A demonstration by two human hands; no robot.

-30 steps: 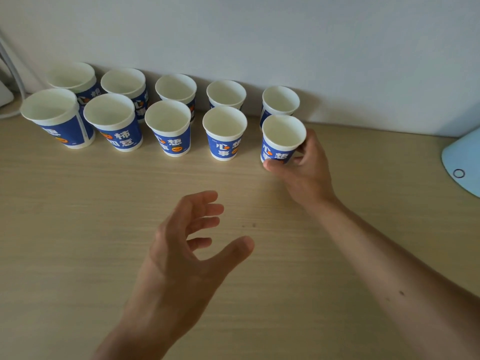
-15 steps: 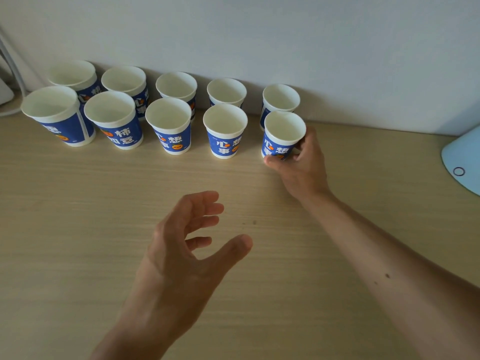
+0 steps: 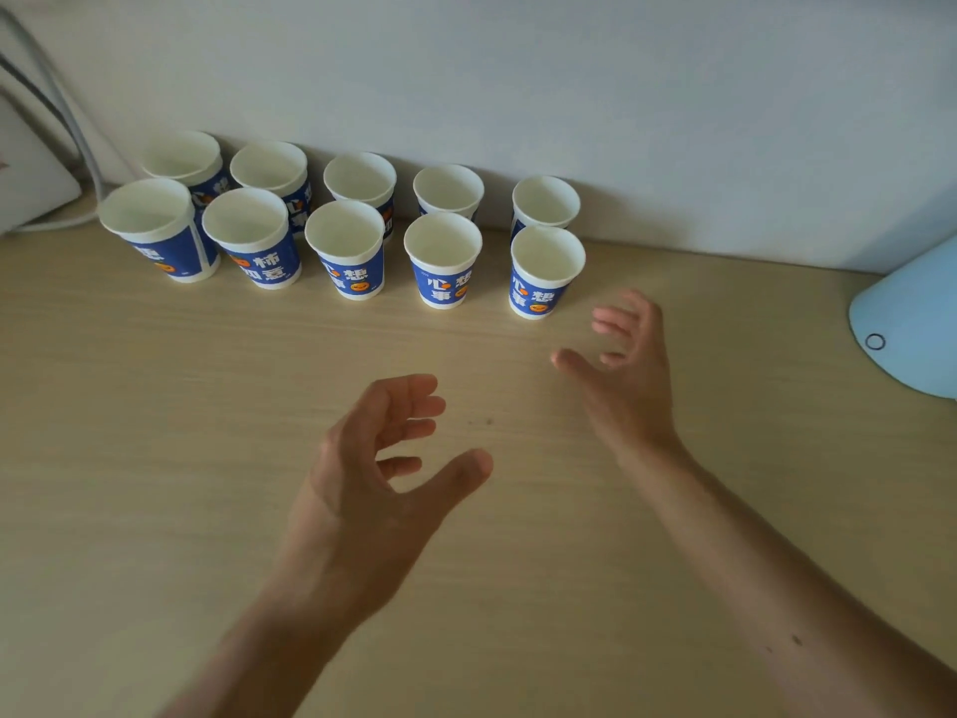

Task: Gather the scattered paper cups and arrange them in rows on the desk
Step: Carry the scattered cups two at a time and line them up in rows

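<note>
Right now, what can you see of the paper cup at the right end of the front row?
The cup stands upright on the wooden desk, open mouth up, white and empty inside. Its paper wall is blue with white characters and orange faces. The right hand hovers nearby, not touching.

- Ten cups (image 3: 443, 261) stand on the counter (image 3: 155, 458) in two rows of five, one behind the other, against the wall (image 3: 569, 70).
- Both hands hover before them.

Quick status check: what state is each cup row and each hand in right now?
Front row of cups: five, upright, empty.
Back row of cups: five, upright, behind it.
Left hand: open, holding nothing.
Right hand: open, apart from the rightmost front cup.
</note>
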